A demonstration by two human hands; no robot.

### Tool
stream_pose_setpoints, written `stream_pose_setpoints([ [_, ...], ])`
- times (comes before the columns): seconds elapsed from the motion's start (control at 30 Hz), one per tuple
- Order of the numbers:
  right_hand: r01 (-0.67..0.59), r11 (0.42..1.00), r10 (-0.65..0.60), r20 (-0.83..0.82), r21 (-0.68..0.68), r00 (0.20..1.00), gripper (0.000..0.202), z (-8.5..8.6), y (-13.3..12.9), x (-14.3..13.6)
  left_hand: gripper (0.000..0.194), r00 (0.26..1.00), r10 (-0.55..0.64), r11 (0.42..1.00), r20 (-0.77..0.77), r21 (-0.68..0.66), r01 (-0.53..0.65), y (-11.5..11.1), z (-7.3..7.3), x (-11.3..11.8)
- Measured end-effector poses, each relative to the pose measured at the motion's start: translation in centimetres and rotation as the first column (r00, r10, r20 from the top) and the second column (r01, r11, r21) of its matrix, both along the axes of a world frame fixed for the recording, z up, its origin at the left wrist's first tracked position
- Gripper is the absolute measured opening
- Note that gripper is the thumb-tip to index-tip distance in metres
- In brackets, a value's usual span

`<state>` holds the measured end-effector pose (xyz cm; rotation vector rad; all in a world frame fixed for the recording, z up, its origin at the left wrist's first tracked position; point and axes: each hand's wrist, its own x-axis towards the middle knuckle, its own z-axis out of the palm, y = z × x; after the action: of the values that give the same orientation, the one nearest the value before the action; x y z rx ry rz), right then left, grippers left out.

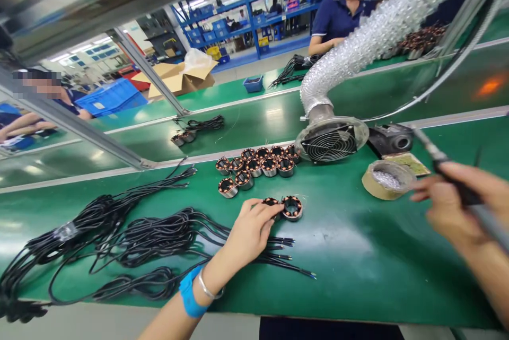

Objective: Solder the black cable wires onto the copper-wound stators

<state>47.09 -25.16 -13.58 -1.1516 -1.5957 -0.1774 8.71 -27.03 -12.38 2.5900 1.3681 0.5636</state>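
My left hand (250, 226) reaches over the green bench, its fingers closed on a copper-wound stator ring (271, 202) that they partly cover. Touching distance to its right sits another stator ring (292, 208). Behind them stands a cluster of several similar rings (254, 166). At the right, my right hand (457, 205) is closed around a soldering iron (461, 183), raised above the bench with its tip pointing up and left. Black cable bundles (159, 236) lie left of my left hand, and their stripped ends pass beneath my left wrist.
A fume extractor fan (332, 141) on a silver duct (358, 59) stands behind the rings. Near my right hand are a round tub (385, 180) and an iron holder (392, 140). A metal post (131, 138) rises at left. People sit across the bench.
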Motion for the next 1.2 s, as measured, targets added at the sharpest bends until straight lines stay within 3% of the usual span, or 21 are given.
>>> stream_pose_setpoints([
  [0.1,-0.223,0.975,0.221,0.203,-0.013,0.954,0.017,-0.4,-0.6,-4.7,0.043,0.997,0.074,0.985,-0.021,0.160,-0.070,0.9,-0.2,2.1],
  [0.17,-0.309,0.951,0.306,0.266,-0.032,0.914,0.019,-0.9,-0.7,-7.0,0.046,0.991,0.127,0.967,-0.027,0.226,-0.118,1.1,0.0,3.4],
  [0.3,-0.343,0.937,0.349,0.265,-0.068,0.899,0.007,-1.4,-1.1,-9.5,0.059,0.999,0.022,0.996,-0.026,0.090,-0.020,0.5,0.6,5.5],
  [0.4,-0.317,0.938,0.343,0.238,-0.141,0.909,0.031,-1.7,-1.9,-10.6,0.060,0.998,0.029,0.999,0.060,0.024,-0.030,-0.9,0.6,6.5],
  [0.53,-0.333,0.916,0.376,0.189,-0.224,0.907,0.047,-2.3,-2.8,-11.0,0.046,0.967,0.002,0.975,0.256,-0.216,0.055,-2.4,0.2,7.0],
  [0.7,-0.490,0.827,0.536,0.124,-0.276,0.835,0.048,-2.9,-3.1,-9.9,0.023,0.865,0.224,0.820,0.448,-0.567,0.081,-1.6,-0.5,7.5],
  [0.8,-0.509,0.804,0.559,0.095,-0.308,0.824,0.057,-2.9,-2.8,-9.5,0.032,0.816,0.304,0.765,0.492,-0.637,0.099,-0.4,-0.7,7.9],
  [0.87,-0.499,0.802,0.550,0.079,-0.329,0.832,0.062,-3.0,-2.8,-9.6,0.028,0.793,0.345,0.742,0.502,-0.663,0.096,0.1,-0.7,8.2],
  [1.0,-0.504,0.781,0.552,0.029,-0.369,0.833,0.054,-3.1,-2.8,-9.9,0.022,0.779,0.417,0.699,0.469,-0.713,0.055,0.6,-0.6,8.4],
  [1.2,-0.569,0.720,0.620,-0.002,-0.398,0.785,0.051,-2.4,-2.4,-9.0,0.019,0.752,0.473,0.642,0.459,-0.764,0.063,2.2,1.0,8.7],
])
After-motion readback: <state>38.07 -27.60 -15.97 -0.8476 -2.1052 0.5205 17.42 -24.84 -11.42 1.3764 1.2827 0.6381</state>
